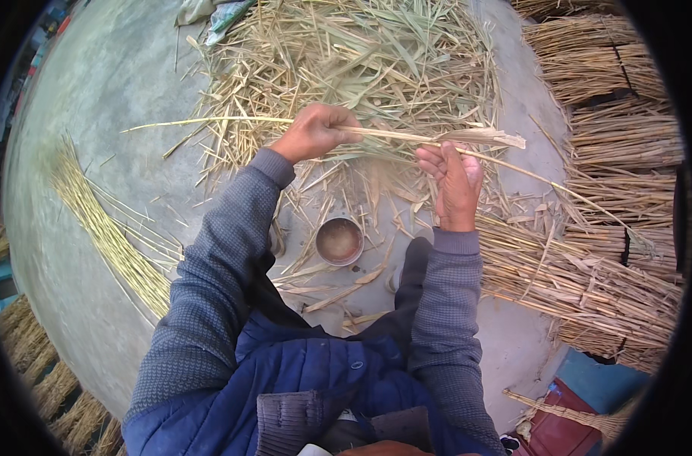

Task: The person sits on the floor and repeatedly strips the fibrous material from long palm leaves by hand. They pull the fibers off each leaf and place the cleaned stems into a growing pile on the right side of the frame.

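A long thin reed stalk [209, 120] lies crosswise in front of me, its pale tip pointing left and its leafy end sloping down to the right. My left hand [314, 133] is closed around it near the middle. My right hand [458, 182] pinches the stalk farther right, thumb on top and fingers curled with the palm turned up. A dry, papery leaf sheath [487, 137] sticks out from the stalk just above my right fingers. Below both hands spreads a heap of stripped dry leaves [346, 64].
Between my feet stands a small round metal bowl [319, 242]. A fanned bundle of bare yellowish stalks [110, 228] lies on the concrete floor [95, 99] at left. An unstripped reed bundle [582, 285] lies at right, beside stacked tied bundles [612, 137]. More bundles [46, 357] are at lower left.
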The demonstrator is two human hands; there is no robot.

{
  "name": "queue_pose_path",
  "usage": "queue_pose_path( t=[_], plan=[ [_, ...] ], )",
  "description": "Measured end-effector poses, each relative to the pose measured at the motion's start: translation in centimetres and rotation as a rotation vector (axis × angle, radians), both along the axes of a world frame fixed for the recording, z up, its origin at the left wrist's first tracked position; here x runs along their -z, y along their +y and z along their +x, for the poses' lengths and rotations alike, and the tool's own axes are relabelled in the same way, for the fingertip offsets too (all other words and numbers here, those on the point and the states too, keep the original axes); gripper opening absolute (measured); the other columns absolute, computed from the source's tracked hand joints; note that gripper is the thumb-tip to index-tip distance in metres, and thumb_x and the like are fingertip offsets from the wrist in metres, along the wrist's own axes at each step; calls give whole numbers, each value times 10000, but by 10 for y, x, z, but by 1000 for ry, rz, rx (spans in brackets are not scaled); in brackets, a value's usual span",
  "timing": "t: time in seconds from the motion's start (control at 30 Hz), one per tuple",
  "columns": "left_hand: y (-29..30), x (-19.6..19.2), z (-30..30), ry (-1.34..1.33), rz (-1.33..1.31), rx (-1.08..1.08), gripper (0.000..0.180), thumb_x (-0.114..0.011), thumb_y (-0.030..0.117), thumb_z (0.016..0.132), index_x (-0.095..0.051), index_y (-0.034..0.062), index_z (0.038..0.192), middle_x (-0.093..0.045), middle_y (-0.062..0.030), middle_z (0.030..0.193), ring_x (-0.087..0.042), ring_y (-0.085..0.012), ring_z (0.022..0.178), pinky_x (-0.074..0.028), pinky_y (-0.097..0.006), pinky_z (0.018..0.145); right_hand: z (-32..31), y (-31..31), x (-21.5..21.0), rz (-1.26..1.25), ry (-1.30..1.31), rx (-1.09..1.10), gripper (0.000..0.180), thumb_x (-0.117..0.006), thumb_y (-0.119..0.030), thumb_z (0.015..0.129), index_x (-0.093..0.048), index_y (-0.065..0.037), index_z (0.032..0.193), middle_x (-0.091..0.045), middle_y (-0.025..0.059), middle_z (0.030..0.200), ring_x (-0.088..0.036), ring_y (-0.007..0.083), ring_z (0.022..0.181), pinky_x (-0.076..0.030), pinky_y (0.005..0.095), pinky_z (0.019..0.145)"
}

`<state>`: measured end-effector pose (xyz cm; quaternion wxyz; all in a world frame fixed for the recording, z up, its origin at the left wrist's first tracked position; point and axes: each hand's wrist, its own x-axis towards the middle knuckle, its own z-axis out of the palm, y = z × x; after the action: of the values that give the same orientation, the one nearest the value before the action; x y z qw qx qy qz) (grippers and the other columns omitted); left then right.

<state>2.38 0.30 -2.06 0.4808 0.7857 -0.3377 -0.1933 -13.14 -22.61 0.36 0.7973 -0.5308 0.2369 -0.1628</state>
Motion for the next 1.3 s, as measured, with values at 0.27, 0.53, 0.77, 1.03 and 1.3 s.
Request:
queue_pose_path(
  t=[0.27,0.53,0.77,1.03,1.3],
  plan=[
    [17,-6,18,469,-299,-250,171,-784,180,901,-691,39,931,-744,-52,847,-694,-117,791,-572,-300,772,-4,-8,0,-55,-3,27,164,-579,-120,1022,-560,33,1079,-696,192,948,-740,241,828,-606,279,703],
    [8,-3,19,-857,377,-281,160,-703,217,903,-668,89,993,-700,-74,920,-635,-238,880,-417,-397,779,3,7,5,-101,-23,-5,188,-600,-133,1019,-559,32,1099,-705,169,932,-739,218,804,-604,268,691],
    [-34,-16,-25,-753,-66,68,126,-690,271,891,-705,149,916,-641,-20,765,-609,-207,787,-388,-368,723,14,26,14,-95,-11,-17,277,-663,-205,1005,-588,31,1129,-718,153,961,-732,186,828,-596,248,699],
    [12,-9,7,-715,261,61,145,-752,262,811,-682,138,839,-617,-7,690,-602,-247,706,-384,-414,750,13,1,3,-199,119,120,318,-723,-198,965,-605,43,1135,-721,139,978,-730,169,817,-590,229,696],
    [-22,-21,-15,-429,-8,30,144,-783,235,834,-744,102,872,-712,-59,755,-668,-217,705,-459,-345,726,15,24,8,-214,-53,-142,321,-729,-215,961,-620,27,1141,-725,141,1009,-732,192,851,-597,277,738]
  ],
)
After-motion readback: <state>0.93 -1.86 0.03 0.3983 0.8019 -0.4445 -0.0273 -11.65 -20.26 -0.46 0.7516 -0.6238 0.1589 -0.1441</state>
